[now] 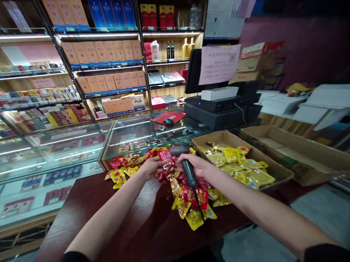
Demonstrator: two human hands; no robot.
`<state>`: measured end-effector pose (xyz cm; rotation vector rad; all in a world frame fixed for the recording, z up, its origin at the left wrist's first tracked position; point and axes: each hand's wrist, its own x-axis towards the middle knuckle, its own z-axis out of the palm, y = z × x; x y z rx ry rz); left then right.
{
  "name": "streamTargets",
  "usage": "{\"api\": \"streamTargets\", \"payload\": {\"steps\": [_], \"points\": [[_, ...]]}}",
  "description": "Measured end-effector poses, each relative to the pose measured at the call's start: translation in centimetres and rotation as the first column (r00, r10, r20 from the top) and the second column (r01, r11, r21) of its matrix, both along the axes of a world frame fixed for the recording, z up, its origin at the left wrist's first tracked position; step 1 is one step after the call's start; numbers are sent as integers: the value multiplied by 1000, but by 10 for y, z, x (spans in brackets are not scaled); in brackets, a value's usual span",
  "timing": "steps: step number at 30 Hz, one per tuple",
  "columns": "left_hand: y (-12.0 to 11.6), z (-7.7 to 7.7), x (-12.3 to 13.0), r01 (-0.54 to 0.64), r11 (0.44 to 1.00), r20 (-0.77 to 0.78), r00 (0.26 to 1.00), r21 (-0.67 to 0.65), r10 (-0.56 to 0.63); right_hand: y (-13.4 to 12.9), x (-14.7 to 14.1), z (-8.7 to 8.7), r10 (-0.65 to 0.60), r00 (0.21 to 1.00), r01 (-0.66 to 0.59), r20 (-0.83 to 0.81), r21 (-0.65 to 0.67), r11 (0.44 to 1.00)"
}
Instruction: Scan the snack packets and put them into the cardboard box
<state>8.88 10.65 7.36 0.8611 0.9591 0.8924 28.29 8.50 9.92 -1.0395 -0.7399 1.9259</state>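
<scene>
My left hand [152, 168] holds a red snack packet [165, 156] by its left side, over the pile on the dark red table. Across from it, my right hand [194, 165] has its fingers wrapped round a black handheld scanner [189, 172], whose head points left above the packet and whose cable hangs down. Its fingertips come close to the packet; whether they touch it is unclear. Red and yellow packets [193, 217] lie heaped beneath and around both hands.
An open cardboard box [281, 174] holds yellow packets, with another box [313, 173] to its right. Behind are a glass counter [134, 129], a mouse [168, 121] on a red mat, and a monitor [191, 74] above a black till. Stocked shelves line the back.
</scene>
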Motion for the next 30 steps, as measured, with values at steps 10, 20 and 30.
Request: {"api": "streamTargets", "payload": {"steps": [10, 20, 30], "points": [[33, 48, 156, 192, 981, 71, 979, -16, -191, 8, 141, 24, -268, 956, 263, 123, 56, 963], [31, 38, 221, 219, 975, 6, 976, -42, -219, -14, 202, 37, -447, 858, 441, 254, 83, 894], [17, 32, 84, 30, 998, -12, 999, -46, -31, 7, 96, 31, -117, 988, 114, 99, 32, 993]]}}
